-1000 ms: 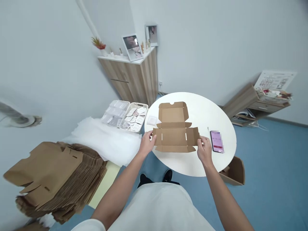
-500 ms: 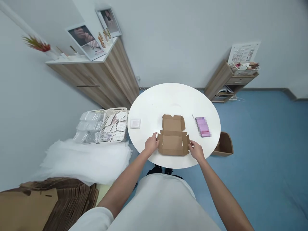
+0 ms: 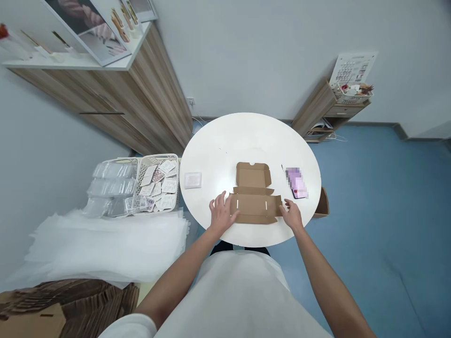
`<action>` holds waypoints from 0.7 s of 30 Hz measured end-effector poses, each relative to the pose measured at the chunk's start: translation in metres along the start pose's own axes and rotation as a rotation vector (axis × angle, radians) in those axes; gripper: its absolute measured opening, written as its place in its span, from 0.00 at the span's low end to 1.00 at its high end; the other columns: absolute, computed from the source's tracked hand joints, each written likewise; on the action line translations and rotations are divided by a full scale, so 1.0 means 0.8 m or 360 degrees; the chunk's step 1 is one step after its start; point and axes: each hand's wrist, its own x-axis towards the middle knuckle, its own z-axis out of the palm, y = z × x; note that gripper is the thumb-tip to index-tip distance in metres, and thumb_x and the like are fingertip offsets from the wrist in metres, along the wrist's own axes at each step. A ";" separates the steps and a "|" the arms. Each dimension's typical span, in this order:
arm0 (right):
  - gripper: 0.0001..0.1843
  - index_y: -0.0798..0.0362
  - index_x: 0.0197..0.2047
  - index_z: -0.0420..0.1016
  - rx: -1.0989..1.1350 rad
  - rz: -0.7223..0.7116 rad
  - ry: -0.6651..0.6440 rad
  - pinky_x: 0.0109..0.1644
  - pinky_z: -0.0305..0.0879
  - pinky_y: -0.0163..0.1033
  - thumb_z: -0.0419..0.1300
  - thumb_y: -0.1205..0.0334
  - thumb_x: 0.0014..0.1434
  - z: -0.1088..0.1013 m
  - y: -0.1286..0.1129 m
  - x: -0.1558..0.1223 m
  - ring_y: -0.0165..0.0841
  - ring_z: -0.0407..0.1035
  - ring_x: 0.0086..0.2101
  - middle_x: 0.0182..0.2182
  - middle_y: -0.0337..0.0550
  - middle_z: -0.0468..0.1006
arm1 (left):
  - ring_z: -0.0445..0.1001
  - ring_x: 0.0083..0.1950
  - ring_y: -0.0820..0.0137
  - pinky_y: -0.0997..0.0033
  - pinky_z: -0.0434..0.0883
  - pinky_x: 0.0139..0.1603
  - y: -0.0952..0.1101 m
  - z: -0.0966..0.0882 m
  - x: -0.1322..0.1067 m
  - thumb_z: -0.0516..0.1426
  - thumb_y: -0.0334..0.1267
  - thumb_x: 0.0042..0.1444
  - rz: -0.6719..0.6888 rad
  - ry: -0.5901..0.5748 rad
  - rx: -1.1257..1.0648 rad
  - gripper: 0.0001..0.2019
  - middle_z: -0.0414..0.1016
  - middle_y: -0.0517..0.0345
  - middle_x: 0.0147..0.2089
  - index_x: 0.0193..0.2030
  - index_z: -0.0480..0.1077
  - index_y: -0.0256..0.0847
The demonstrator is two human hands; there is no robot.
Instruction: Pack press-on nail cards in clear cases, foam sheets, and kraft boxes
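An unfolded brown cardboard box (image 3: 252,205) lies on the white oval table (image 3: 243,141), its lid panel pointing away from me. At its left edge is my left hand (image 3: 221,212), fingers spread, with the thumb against the side flap. My right hand (image 3: 291,214) is at the right side flap, its fingers loosely bent and apart, touching the flap's edge. Neither hand is wrapped round the cardboard. A purple phone-like object (image 3: 296,182), partly pixelated, lies beyond my right hand. To the left rests a small clear packet (image 3: 193,180).
Left of the table stand a white basket of cards and packets (image 3: 160,183) and another of clear plastic packs (image 3: 114,180). White foam sheets (image 3: 105,244) and stacked flat cardboard (image 3: 95,305) lie nearer me. An open brown carton (image 3: 322,204) is on the floor at right.
The side flaps, raised before, now lie flatter and outward. My left hand has gone from pinching the flap to spread fingers. My right fingers have loosened. The view has shifted.
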 end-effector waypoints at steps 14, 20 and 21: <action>0.21 0.50 0.51 0.64 0.0196 -0.0403 -0.0667 0.49 0.60 0.40 0.52 0.58 0.53 0.020 -0.069 0.151 0.32 0.66 0.44 0.47 0.45 0.70 | 0.65 0.46 0.61 0.44 0.36 0.58 0.046 0.053 -0.011 0.55 0.36 0.48 0.0297 -0.0523 0.0327 0.10 0.69 0.51 0.40 0.39 0.67 0.39; 0.18 0.54 0.47 0.69 0.0261 -0.0367 -0.0701 0.49 0.62 0.39 0.51 0.64 0.52 0.045 -0.068 0.175 0.32 0.67 0.43 0.45 0.45 0.73 | 0.69 0.40 0.64 0.46 0.37 0.58 0.050 0.062 -0.008 0.49 0.25 0.47 0.0183 -0.0601 0.0375 0.15 0.68 0.49 0.40 0.42 0.66 0.37; 0.18 0.55 0.47 0.69 0.0259 -0.0365 -0.0680 0.49 0.61 0.39 0.50 0.65 0.52 0.047 -0.069 0.175 0.32 0.67 0.43 0.45 0.45 0.73 | 0.70 0.39 0.64 0.46 0.37 0.58 0.050 0.063 -0.008 0.49 0.25 0.47 0.0175 -0.0612 0.0361 0.16 0.68 0.49 0.41 0.43 0.66 0.38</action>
